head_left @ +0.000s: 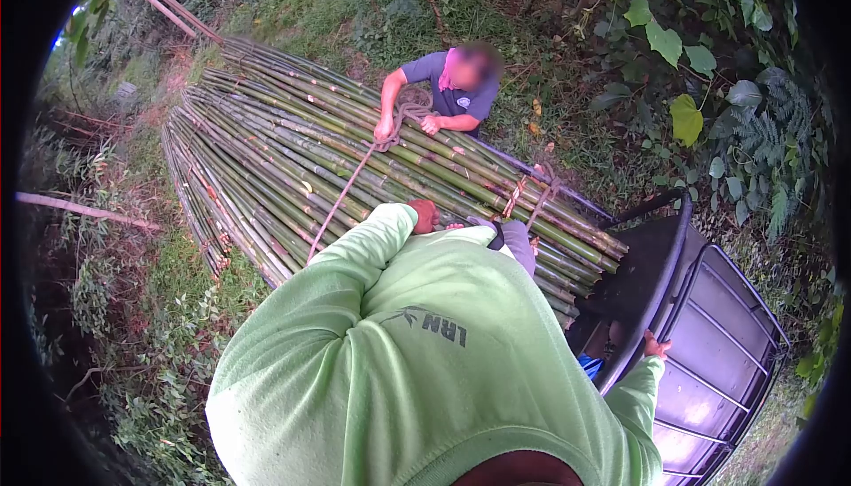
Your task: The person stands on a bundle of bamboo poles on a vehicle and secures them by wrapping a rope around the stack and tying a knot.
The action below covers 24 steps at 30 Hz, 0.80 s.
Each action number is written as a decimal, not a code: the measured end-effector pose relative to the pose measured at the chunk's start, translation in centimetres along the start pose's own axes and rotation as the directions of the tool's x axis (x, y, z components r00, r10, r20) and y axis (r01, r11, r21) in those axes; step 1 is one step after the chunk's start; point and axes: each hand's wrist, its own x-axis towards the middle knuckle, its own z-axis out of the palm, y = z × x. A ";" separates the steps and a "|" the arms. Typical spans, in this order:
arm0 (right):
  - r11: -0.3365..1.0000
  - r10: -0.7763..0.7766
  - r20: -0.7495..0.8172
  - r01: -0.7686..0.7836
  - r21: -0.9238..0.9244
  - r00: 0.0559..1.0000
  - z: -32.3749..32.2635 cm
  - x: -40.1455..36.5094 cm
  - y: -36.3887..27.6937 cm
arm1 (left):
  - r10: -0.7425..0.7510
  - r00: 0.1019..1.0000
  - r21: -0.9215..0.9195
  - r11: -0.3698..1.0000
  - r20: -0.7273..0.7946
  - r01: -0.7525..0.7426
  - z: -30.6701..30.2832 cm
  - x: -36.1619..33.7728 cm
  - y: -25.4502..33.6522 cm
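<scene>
Bamboo poles [292, 158]: long green bundle lying over the truck bed, tips fanned out above the grass.
Truck bed [709, 344]: dark metal rim at right, carrying the bundle's butt ends; something blue inside.
Rope [350, 180]: taut across the poles, coil gripped by a co-worker [434, 74], seemingly cinching the load.
Hands, left hand [425, 215]: curled against the poles; what it grips is hidden.
Hands, right hand [656, 344]: on the bed's rim, likely bracing; closure cannot be told.
</scene>
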 end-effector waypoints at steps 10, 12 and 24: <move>1.000 0.005 0.018 -0.005 0.003 1.000 -0.4 -0.4 -0.3 | 0.013 1.000 0.048 0.999 -0.020 -0.012 1.5 0.2 -1.7; 1.000 0.000 0.012 0.000 0.003 1.000 -0.3 -0.2 -0.1 | 0.015 0.997 -0.028 0.999 -0.082 -0.018 2.2 0.4 -2.3; 1.000 -0.030 0.000 0.030 0.008 1.000 -0.6 -0.6 -0.2 | 0.001 0.998 -0.045 0.999 -0.066 -0.004 -0.8 -1.6 0.1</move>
